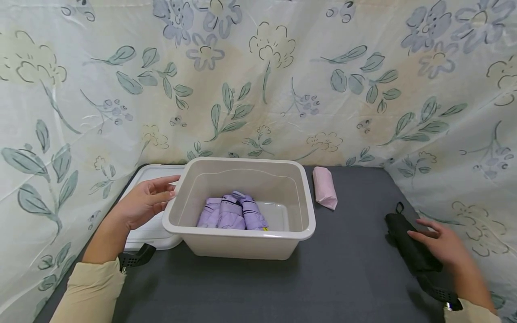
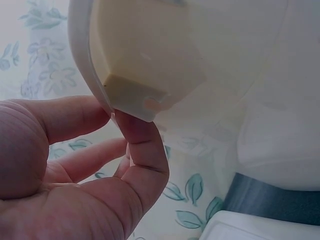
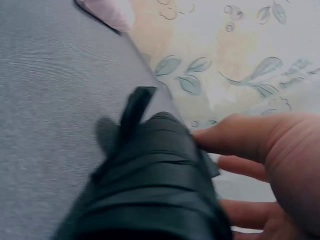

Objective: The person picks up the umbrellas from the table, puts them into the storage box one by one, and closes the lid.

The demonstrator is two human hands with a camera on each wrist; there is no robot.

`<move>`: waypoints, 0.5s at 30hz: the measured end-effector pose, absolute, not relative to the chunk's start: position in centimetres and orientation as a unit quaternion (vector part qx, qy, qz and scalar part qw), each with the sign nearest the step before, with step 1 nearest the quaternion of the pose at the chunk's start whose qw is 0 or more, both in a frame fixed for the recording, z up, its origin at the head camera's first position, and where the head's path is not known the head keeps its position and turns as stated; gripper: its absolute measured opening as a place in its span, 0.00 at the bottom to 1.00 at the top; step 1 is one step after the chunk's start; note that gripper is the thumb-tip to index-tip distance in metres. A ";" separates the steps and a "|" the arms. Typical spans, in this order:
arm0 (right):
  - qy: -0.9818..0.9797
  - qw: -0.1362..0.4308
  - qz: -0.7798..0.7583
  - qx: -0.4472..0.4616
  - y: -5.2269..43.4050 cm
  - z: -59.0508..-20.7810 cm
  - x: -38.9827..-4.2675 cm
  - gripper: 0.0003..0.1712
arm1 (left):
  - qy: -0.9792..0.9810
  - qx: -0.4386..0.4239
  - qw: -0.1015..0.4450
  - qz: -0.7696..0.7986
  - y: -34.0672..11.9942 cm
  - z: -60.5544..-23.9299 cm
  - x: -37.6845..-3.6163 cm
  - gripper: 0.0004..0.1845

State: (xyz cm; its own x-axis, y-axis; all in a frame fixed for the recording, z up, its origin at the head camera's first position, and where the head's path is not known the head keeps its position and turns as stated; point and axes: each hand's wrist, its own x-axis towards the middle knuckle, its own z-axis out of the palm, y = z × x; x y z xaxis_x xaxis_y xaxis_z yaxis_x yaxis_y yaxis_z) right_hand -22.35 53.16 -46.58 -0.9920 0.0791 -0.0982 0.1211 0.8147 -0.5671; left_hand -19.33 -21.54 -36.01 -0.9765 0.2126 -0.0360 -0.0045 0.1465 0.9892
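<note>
A beige plastic storage bin (image 1: 238, 244) stands on the dark table. My left hand (image 1: 147, 202) pinches the left rim of this bin; in the left wrist view the thumb lies outside and a bent finger (image 2: 147, 160) hooks under the lip. Inside the bin, three folded lilac umbrellas (image 1: 231, 213) lie side by side toward the left. At the far right, my right hand (image 1: 444, 244) is beside a folded black umbrella (image 1: 412, 242), its fingers loosely extended. In the right wrist view a fingertip touches the umbrella's right side, and a strap loop (image 3: 136, 107) sticks up at its end.
A white lid (image 1: 151, 235) lies flat left of the bin, partly behind it. Right of the bin is a small pink bundle (image 1: 324, 186). A floral curtain (image 1: 282, 89) hangs behind and along both sides of the dark table (image 1: 343, 269).
</note>
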 end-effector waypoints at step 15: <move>0.951 0.129 -0.271 0.070 53.8 -45.9 -23.4 0.60 | 0.753 0.064 0.085 0.649 -21.5 -35.9 -19.4 0.34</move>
State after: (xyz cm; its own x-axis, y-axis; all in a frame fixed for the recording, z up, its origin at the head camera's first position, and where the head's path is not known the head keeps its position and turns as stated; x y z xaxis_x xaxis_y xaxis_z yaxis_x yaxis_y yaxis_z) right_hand -23.40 53.75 -45.93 -0.9572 0.0630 -0.2825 0.2026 0.8430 -0.4983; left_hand -19.36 -21.54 -35.91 -0.9774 0.2066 -0.0440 -0.0132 0.1482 0.9889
